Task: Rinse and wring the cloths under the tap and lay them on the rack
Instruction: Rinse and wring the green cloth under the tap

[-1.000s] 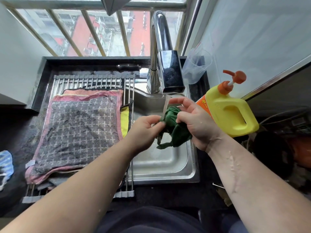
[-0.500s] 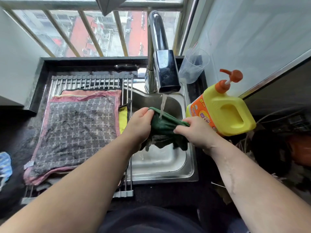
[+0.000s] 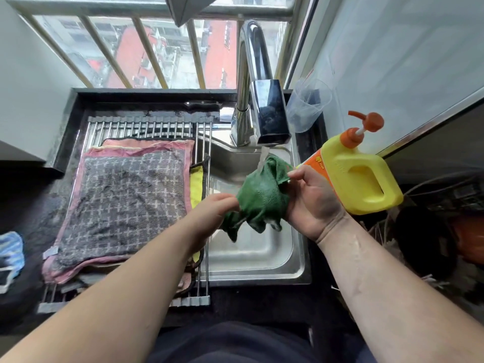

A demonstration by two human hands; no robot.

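A wet green cloth (image 3: pixel 262 195) hangs bunched over the steel sink (image 3: pixel 262 260), right under the running chrome tap (image 3: pixel 267 113). My left hand (image 3: pixel 212 210) grips its lower left part. My right hand (image 3: pixel 311 200) holds its right side, with the fingertips pinching an upper edge. Water falls onto the cloth's top. On the roll-up rack (image 3: pixel 146 127) to the left lies a grey cross-patterned cloth (image 3: pixel 125 205) on top of pink ones, with a yellow cloth (image 3: pixel 196 184) showing at their right edge.
A yellow detergent jug (image 3: pixel 358 174) with an orange pump stands right of the sink, close to my right hand. A clear plastic cup (image 3: pixel 309 106) sits behind it. A knife (image 3: pixel 201 105) lies on the back ledge. A blue striped cloth (image 3: pixel 10 250) lies far left.
The cloth was stretched between both hands half a second ago; it is now bunched again, my right hand has turned palm towards me and my left hand has dropped lower.
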